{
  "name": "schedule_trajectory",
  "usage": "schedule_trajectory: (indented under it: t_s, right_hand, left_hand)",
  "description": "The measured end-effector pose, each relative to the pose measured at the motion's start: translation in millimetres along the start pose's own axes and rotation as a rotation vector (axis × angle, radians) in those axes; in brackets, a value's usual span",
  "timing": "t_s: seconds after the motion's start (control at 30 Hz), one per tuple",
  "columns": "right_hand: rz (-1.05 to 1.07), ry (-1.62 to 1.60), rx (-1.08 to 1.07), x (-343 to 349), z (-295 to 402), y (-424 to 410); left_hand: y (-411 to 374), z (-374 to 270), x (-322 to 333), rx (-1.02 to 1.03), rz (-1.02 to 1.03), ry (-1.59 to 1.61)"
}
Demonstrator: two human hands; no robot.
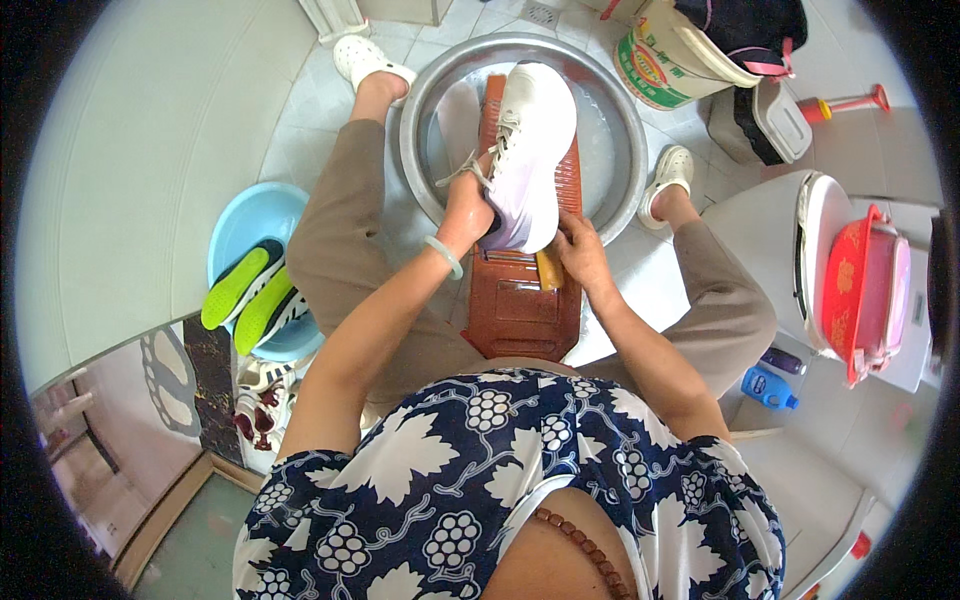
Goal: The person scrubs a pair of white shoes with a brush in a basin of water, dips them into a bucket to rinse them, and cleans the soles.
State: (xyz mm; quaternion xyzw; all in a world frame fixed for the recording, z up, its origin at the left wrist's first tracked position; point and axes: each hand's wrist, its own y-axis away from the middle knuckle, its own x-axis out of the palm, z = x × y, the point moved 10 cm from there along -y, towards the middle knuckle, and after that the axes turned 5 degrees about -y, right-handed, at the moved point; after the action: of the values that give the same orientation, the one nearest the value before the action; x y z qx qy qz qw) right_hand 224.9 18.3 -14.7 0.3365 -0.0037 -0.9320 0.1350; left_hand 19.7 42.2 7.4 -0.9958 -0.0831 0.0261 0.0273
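Observation:
A white lace-up sneaker with a pale lilac heel is tilted over a reddish-brown washboard. My left hand, wearing a pale green bangle, reaches into the shoe's opening and holds it up. Curled fingers of my right hand are beside the heel's sole edge. Against that hand's thumb side is a yellow-brown block, soap or a brush; whether it is gripped is unclear. The washboard's far end stands in a metal basin of cloudy water. A pale insole-shaped piece is in the basin left of the board.
At left, a light blue basin holds shoes with bright green insoles; more shoes are below it. A white bucket and grey bin stand far right. Near the toilet are a red basin and blue bottle.

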Motion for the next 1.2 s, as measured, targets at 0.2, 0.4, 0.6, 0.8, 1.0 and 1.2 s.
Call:
schedule_trajectory:
  t_s: [0.2, 0.4, 0.6, 0.8, 1.0, 1.2]
  right_hand:
    - [0.073, -0.791, 0.112, -25, 36, -4]
    - [0.213, -1.076, 0.131, -27, 71, 10]
    - [0.053, -1.110, 0.348, -45, 41, 25]
    - [-0.100, -1.251, 0.227, -100, 11, 1]
    - [-0.496, -1.261, -0.005, -178, 64, -77]
    - [-0.753, -1.461, -0.271, -292, 115, -36]
  left_hand:
    - [17, -49, 14, 0.109, 0.058, -0.069]
    - [27, 9, 46, -0.409, 0.017, 0.510]
    - [44, -1, 85, -0.452, 0.258, 0.190]
    - [51, 16, 77, -0.479, 0.280, 0.383]
    - [12, 50, 0, -0.370, 0.149, 0.057]
    - [7, 39, 4, -0.343, 0.218, -0.026]
